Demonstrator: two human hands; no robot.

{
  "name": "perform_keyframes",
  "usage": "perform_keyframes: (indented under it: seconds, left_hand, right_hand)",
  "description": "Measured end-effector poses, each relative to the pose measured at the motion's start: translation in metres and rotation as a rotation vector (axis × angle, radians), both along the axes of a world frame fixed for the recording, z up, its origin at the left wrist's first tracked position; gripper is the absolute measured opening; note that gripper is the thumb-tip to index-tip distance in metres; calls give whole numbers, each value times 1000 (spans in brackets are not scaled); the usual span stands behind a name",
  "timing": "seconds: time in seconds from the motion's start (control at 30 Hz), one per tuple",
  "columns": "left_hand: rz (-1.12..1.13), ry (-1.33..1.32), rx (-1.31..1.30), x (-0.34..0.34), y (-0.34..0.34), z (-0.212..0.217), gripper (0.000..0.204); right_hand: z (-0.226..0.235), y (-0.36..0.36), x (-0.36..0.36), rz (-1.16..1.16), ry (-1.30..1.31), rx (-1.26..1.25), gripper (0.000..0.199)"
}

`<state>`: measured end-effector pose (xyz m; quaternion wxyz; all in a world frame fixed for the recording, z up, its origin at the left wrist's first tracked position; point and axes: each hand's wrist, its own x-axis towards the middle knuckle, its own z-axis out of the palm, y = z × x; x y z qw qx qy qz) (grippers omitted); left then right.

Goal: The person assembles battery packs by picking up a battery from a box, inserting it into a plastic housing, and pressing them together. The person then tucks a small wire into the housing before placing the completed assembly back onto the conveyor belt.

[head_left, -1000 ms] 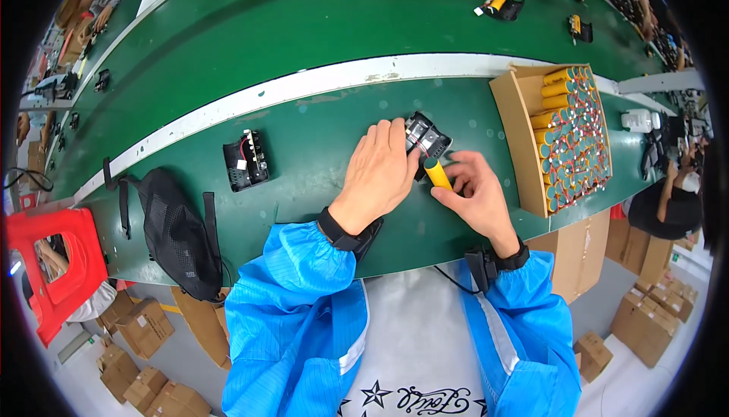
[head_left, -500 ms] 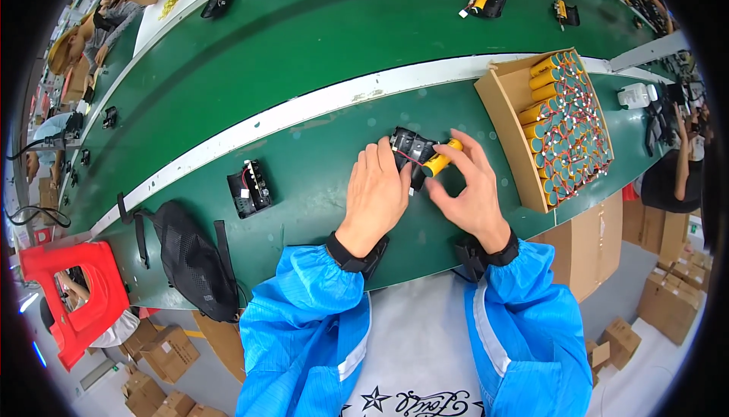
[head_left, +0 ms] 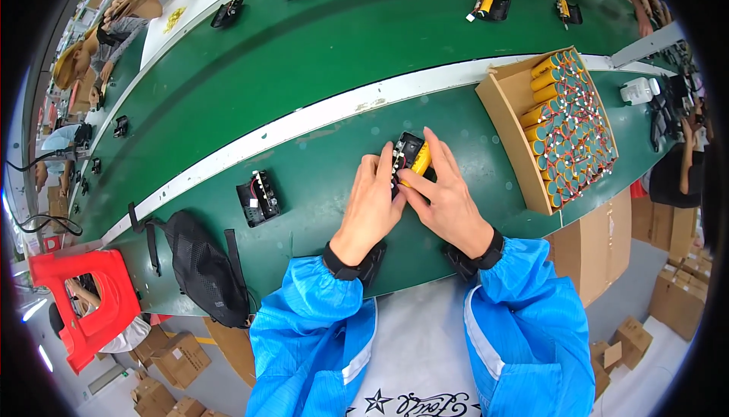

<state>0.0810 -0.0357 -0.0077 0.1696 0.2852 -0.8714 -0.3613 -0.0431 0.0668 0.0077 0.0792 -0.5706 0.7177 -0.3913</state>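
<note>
- Yellow cylindrical battery [head_left: 421, 161], in the head view, now lies along the right side of the open black plastic casing [head_left: 408, 146]; half a second ago it angled out past that casing's edge.
- So the two parts seem to be handled together now; whether the battery is fully seated cannot be told.
- Left hand [head_left: 367, 208], back upward, grips the casing's left side with bent fingers.
- Right hand [head_left: 449, 208] slants inward over the green table [head_left: 311, 197], fingers gripping the battery, thumb across its lower end.
</note>
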Motion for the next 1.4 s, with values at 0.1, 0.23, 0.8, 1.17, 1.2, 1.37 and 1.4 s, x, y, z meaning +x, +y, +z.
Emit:
perform_keyframes:
  seconds: [0.1,0.23,0.8,1.17,1.2,1.37,1.4]
  left_hand:
    - [-3,25,113,7,2,14,62]
    - [20,50,114,16,4,12,55]
    - [-80,103,-51,26,-13,12,32]
    - [-13,52,235,-1,-33,20,33]
    - [6,10,146,-8,-34,10,34]
    - [53,-115,353,-24,-40,7,32]
    - [65,-137,356,-21,-41,11,33]
  right_hand:
    - [7,-5,2,-12,10,41,31]
    - [10,-12,7,-57,3,98,36]
    - [3,-16,7,-59,-24,85,64]
    - [5,-21,11,-109,108,218,80]
    - [4,-21,11,-116,172,230,81]
    - [15,-7,2,-78,20,160,77]
    - [23,-3,-4,-2,-22,57,70]
